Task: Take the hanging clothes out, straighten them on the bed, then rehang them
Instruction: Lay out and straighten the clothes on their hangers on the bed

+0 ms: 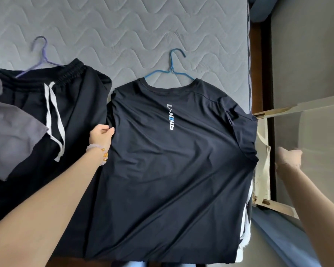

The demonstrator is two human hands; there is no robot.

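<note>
The left hand's (pixel 101 135) fingertips are hidden. They curl into the side edge of the black T-shirt (pixel 172 160), so only the knuckles and thumb show, pinching that edge. A pale bead bracelet (pixel 97 153) sits on its wrist.

The right hand (pixel 288 157) is smeared by blur, so I cannot tell whether its fingers are curled or loose, or whether it holds anything. It hangs off the mattress (pixel 123 26), past the shirt's far sleeve and near a beige cloth (pixel 263 151) on a pale wooden frame (pixel 274 112).

Between the two hands the shirt lies spread on the mattress with vertical white-and-blue lettering facing up. The picture's lower edge cuts off its hem, and the far sleeve droops over the mattress edge. Beyond the collar, a blue hanger (pixel 172 68) has its hook on the quilting and its shoulders hidden inside the neck.

Just behind the left hand lie black shorts (pixel 75 105) with a white drawstring (pixel 52 112). A purple hanger (pixel 40 56) disappears under their waistband. A grey garment (pixel 12 132) overlaps the shorts and is cut off at the side.
</note>
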